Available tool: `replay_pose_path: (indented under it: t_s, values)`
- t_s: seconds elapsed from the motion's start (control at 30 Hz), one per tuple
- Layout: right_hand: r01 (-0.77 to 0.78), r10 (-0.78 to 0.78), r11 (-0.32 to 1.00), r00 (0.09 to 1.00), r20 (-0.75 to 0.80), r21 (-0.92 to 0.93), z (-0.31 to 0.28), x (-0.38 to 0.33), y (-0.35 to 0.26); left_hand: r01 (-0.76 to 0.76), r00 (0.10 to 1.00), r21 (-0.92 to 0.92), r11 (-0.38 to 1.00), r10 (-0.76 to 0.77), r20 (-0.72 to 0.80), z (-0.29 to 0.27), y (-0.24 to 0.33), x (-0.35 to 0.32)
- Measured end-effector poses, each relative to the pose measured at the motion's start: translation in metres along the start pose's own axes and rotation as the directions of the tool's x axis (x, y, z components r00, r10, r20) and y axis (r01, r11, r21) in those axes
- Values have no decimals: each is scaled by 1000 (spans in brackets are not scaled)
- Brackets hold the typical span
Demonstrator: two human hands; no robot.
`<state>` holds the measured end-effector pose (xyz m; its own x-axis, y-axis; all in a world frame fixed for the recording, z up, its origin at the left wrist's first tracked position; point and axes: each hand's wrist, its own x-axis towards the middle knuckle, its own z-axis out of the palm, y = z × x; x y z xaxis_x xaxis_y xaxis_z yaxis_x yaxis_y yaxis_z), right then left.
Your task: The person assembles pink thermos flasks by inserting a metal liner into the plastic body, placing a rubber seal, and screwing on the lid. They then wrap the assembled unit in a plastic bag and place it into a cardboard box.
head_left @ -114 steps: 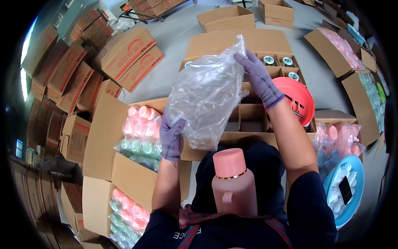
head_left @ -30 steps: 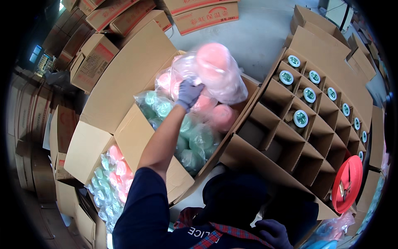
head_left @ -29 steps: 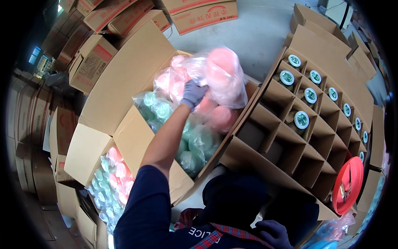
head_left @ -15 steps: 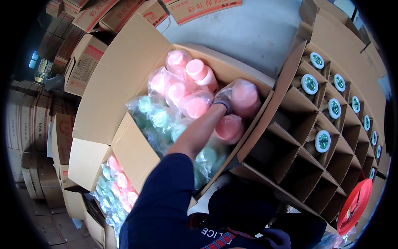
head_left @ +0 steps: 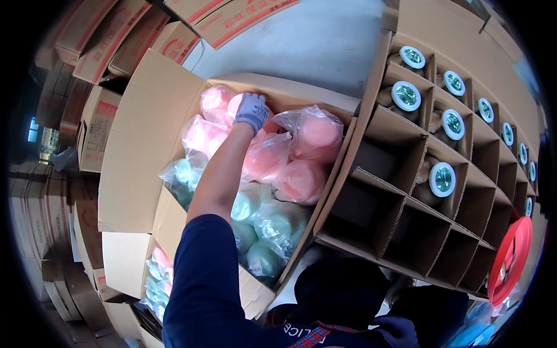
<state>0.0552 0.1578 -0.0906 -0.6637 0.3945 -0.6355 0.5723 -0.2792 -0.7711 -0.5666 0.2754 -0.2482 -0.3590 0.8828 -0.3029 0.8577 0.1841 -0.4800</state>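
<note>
My left hand [head_left: 253, 110], in a grey glove, reaches into an open cardboard box [head_left: 316, 90]. Its fingers are curled round the top of an unbagged pink bottle [head_left: 234, 104], partly hidden by the hand. Around it stand several pink bottles in clear plastic bags, such as the pink bagged bottle [head_left: 318, 132] to the right. Nearer me lie several green bagged bottles, such as the green bagged bottle [head_left: 266, 258]. A dark blue shape at the lower edge, apparently my gloved right hand [head_left: 400, 332], is beside my body; its fingers are not clear.
To the right stands a divided carton [head_left: 342, 200], with several bottles with white-rimmed, shiny green ends [head_left: 442, 180] in its compartments. A red round rim [head_left: 510, 261] is at its near right corner. Stacked cartons [head_left: 93, 130] fill the left. More bagged bottles [head_left: 156, 278] lie lower left.
My left hand has left the large bagged pink bottle at the right and moved left to the unbagged pink bottle. The whole view has shifted.
</note>
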Motion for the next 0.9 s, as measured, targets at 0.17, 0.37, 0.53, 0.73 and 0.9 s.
replay_pose_path:
  t_s: [0.17,0.37,0.53,0.73,0.9]
  values:
    - [38,-41,996,999,-30,-84,-2,-5,-8,-209,975,8,978,209,-70,67,18,7]
    - [-30,31,999,998,-47,24,1,-16,-5,-243,969,222,944,225,101,25,7,-11]
    - [124,-118,974,992,44,-188,4,-33,10,-161,987,313,936,151,57,-65,-30,-68]
    - [479,-482,833,874,63,-278,19,-58,30,99,978,143,985,-69,-199,-232,-52,-238]
    - [672,-850,514,480,-215,-534,19,-93,10,-494,771,-616,613,-19,-637,-305,-24,-395]
